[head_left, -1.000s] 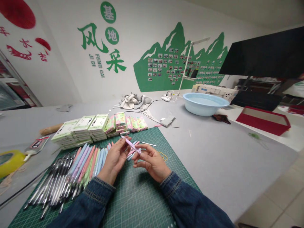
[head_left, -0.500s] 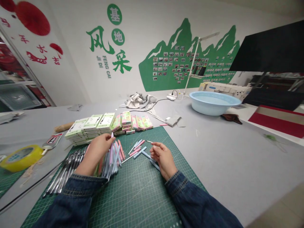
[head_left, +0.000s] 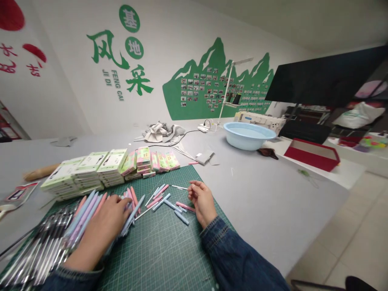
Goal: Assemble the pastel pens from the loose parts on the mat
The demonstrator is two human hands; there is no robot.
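Observation:
My left hand [head_left: 104,224] reaches over a bundle of pastel pens [head_left: 81,218], its fingers bent and closed at the bundle's right side. A bit of lavender pen shows at the fingertips; the rest is hidden behind the hand. My right hand [head_left: 202,202] pinches a thin white pen refill [head_left: 179,187], its dark tip pointing left. Below and left of that hand, loose pink and blue pen parts [head_left: 163,202] lie on the green cutting mat [head_left: 157,250]. A pink pen barrel [head_left: 185,207] lies beside the right fingers, with a blue one [head_left: 182,218] below it.
Clear pens with dark ends [head_left: 33,250] are heaped at the left. Stacked white-green boxes [head_left: 112,165] and small pink-green boxes [head_left: 144,159] line the mat's far edge. Farther back are crumpled cloth [head_left: 160,132], a blue basin [head_left: 248,137] and a red box [head_left: 312,155].
My left hand has come down into the pen bundle; the lavender pen it held upright no longer stands up. My right hand still holds the refill. The camera view has turned right.

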